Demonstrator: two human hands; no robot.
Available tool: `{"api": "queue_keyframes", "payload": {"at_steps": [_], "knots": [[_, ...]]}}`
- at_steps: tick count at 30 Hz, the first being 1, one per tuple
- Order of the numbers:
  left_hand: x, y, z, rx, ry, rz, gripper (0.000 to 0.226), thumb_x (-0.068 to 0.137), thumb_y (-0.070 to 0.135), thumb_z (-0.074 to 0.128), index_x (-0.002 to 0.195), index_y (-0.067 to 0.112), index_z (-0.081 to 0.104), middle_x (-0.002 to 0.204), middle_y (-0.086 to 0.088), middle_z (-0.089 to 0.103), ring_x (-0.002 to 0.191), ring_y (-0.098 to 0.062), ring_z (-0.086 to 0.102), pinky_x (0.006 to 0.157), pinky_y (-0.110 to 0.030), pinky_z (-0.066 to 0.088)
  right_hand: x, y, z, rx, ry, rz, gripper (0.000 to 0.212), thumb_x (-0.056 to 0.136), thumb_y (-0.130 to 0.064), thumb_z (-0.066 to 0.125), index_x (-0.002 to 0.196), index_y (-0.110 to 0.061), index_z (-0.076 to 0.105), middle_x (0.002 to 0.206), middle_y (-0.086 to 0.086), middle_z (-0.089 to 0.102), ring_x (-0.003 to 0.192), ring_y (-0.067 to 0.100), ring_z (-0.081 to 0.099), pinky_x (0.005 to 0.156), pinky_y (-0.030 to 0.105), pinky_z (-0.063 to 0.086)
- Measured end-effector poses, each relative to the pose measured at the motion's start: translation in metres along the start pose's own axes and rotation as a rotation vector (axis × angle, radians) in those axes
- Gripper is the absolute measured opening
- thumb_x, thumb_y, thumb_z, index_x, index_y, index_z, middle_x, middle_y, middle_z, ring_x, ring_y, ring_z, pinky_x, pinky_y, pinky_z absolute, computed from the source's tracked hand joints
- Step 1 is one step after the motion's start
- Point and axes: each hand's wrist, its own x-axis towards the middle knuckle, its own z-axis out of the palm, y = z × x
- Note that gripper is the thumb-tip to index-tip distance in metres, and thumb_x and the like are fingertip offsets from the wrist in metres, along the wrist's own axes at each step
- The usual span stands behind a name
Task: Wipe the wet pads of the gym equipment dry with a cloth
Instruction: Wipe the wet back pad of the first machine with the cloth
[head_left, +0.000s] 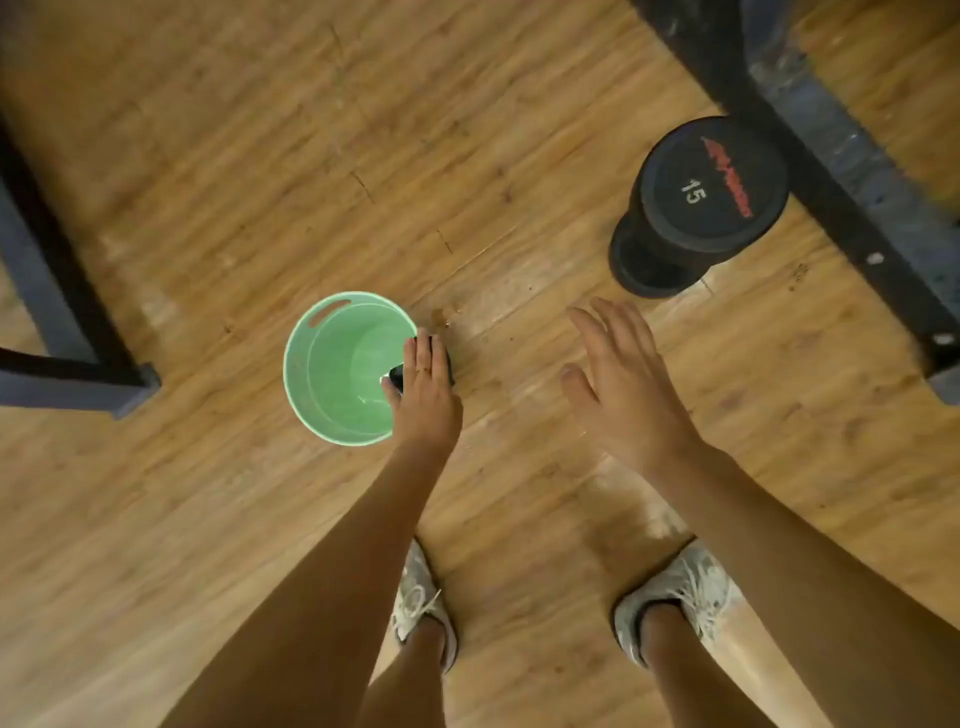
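Looking straight down, I have my left hand (427, 400) at the right rim of the bucket (301, 364). Its fingers are draped over a small dark bundle and the thumb pinches it from the bucket side. I take the bundle to be the cloth (397, 375), though the hand hides most of it. It sits across the rim, partly over the bucket and partly outside. My right hand (623, 395) holds nothing: palm down, fingers spread wide, above the floor (260, 182), well right of the bucket and near the upright dumbbell (701, 192).

No pads are in view, so I judge the wiping not yet begun. The next move turns on direction. The cloth is in the left hand, low and just ahead of my feet, while equipment shows only as dark bars — the left frame (36, 291) far to the left, the right frame (852, 197) running diagonally beyond the dumbbell. The right frame lies nearer the free hand, the left one nearer the cloth hand. I expect I must lift the cloth clear and look up to find a pad — which frame carries one I cannot tell.
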Motion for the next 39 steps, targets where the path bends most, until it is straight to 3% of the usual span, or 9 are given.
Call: {"api": "queue_keyframes", "payload": {"at_steps": [3, 6, 12, 21, 30, 36, 39], "knots": [[0.012, -0.006, 0.010, 0.131, -0.002, 0.037, 0.076, 0.102, 0.007, 0.045, 0.162, 0.012, -0.001, 0.170, 0.000, -0.008, 0.156, -0.021, -0.009, 0.120, -0.056, 0.020, 0.006, 0.008, 0.005, 0.043, -0.015, 0.048, 0.056, 0.102, -0.029, 0.045, 0.155, -0.015, 0.032, 0.162, 0.008, 0.026, 0.153, 0.028, 0.010, 0.121, 0.050, 0.027], [0.016, -0.013, 0.013, 0.168, 0.007, 0.081, 0.079, 0.099, -0.007, 0.039, 0.162, 0.012, -0.005, 0.170, -0.001, -0.012, 0.155, -0.021, -0.013, 0.125, -0.050, 0.012, 0.008, 0.006, 0.010, 0.064, -0.039, 0.053, 0.056, 0.103, -0.028, 0.046, 0.155, -0.015, 0.032, 0.162, 0.007, 0.028, 0.153, 0.027, 0.010, 0.121, 0.049, 0.027], [0.023, -0.022, 0.004, 0.259, 0.023, 0.140, 0.085, 0.096, -0.009, 0.043, 0.160, 0.010, -0.011, 0.168, -0.005, -0.019, 0.154, -0.024, -0.017, 0.125, -0.048, 0.007, 0.014, 0.000, 0.005, 0.079, -0.057, 0.077, 0.056, 0.104, -0.027, 0.045, 0.156, -0.017, 0.029, 0.164, 0.004, 0.024, 0.155, 0.023, 0.004, 0.124, 0.046, 0.022], [0.015, -0.018, -0.059, 0.205, 0.109, 0.322, 0.075, 0.098, -0.008, 0.039, 0.161, 0.007, 0.001, 0.170, -0.010, 0.002, 0.156, -0.023, 0.002, 0.125, -0.040, 0.004, 0.008, -0.023, -0.018, -0.065, 0.020, 0.104, 0.056, 0.100, -0.023, 0.045, 0.154, -0.015, 0.032, 0.163, 0.007, 0.025, 0.154, 0.028, 0.008, 0.117, 0.050, 0.031], [-0.003, 0.057, -0.202, 0.215, 0.282, 0.510, 0.076, 0.096, -0.008, 0.045, 0.161, 0.010, 0.010, 0.169, -0.007, 0.011, 0.156, -0.021, 0.010, 0.123, -0.044, 0.003, -0.013, -0.057, -0.128, -0.290, 0.207, 0.127, 0.055, 0.096, -0.024, 0.053, 0.148, -0.011, 0.043, 0.158, 0.014, 0.033, 0.151, 0.037, 0.019, 0.117, 0.059, 0.024], [-0.038, 0.156, -0.322, 0.250, 0.304, 0.587, 0.076, 0.096, -0.010, 0.036, 0.161, 0.010, 0.004, 0.170, -0.007, 0.004, 0.157, -0.020, 0.003, 0.124, -0.045, -0.001, -0.039, -0.052, -0.246, -0.292, 0.274, 0.199, 0.058, 0.095, -0.025, 0.055, 0.150, -0.014, 0.041, 0.159, 0.014, 0.034, 0.151, 0.037, 0.020, 0.117, 0.062, 0.020], [-0.063, 0.211, -0.373, 0.274, 0.323, 0.626, 0.075, 0.094, -0.010, 0.038, 0.161, 0.009, 0.011, 0.169, -0.009, 0.012, 0.156, -0.021, 0.009, 0.124, -0.047, 0.001, -0.060, -0.047, -0.309, -0.224, 0.310, 0.268, 0.060, 0.094, -0.024, 0.058, 0.150, -0.015, 0.041, 0.157, 0.014, 0.037, 0.150, 0.037, 0.023, 0.118, 0.063, 0.023]]}}
